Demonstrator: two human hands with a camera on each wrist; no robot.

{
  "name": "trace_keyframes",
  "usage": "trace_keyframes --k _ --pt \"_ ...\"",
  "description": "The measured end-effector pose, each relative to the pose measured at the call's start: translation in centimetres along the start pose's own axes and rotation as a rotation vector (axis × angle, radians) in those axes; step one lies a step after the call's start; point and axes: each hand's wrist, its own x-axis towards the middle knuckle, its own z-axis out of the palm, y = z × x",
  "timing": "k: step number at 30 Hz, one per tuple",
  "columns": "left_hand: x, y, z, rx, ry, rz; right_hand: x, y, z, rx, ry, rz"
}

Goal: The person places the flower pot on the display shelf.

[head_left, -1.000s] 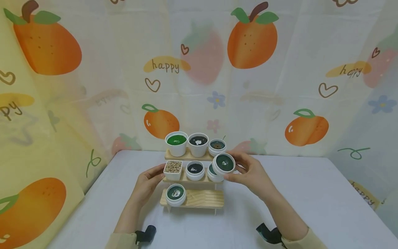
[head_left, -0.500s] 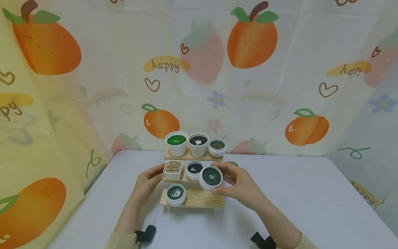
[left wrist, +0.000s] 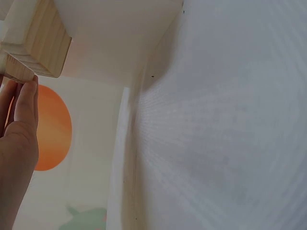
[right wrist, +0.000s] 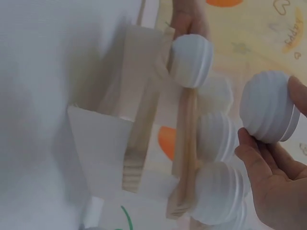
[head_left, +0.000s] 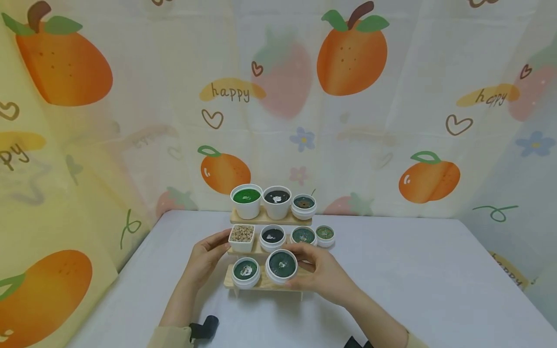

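In the head view my right hand (head_left: 324, 273) grips a round white pot (head_left: 282, 265) with a dark green filling, above the right part of the lowest step of the wooden tiered stand (head_left: 304, 280). The right wrist view shows this pot (right wrist: 266, 105) between thumb and fingertips, standing off from the steps. My left hand (head_left: 203, 258) holds the left end of the middle step, beside a square pot (head_left: 241, 238) of beige grains. In the left wrist view its fingertips (left wrist: 28, 88) lie against the end of the wood. Another green-filled pot (head_left: 245, 271) sits on the lowest step's left.
The top step carries a bright green pot (head_left: 247, 203), a dark-filled pot (head_left: 277, 203) and a smaller pot (head_left: 304, 208). The middle step also bears a dark-filled pot (head_left: 273, 238) and a green one (head_left: 303, 235). A small pot (head_left: 325, 236) stands right of the stand.
My right hand has carried the green-filled pot down and left from beside the middle step to over the lowest step, uncovering the pots behind it. The left hand has stayed in place.
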Motion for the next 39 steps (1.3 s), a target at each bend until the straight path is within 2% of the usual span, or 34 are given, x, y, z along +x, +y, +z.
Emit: trace_keyframes --k 9,28,39 --pt "0.0 0.1 0.0 -0.004 0.008 -0.011 0.5 1.2 0.8 0.032 -0.015 0.013" --pt "-0.1 0.2 0.1 0.003 0.02 -0.009 1.0 3.1 2.5 -0.048 0.05 0.06" --pt "0.0 0.0 0.1 -0.001 0.009 0.001 1.2 4.2 2.7 -0.062 0.072 0.053"
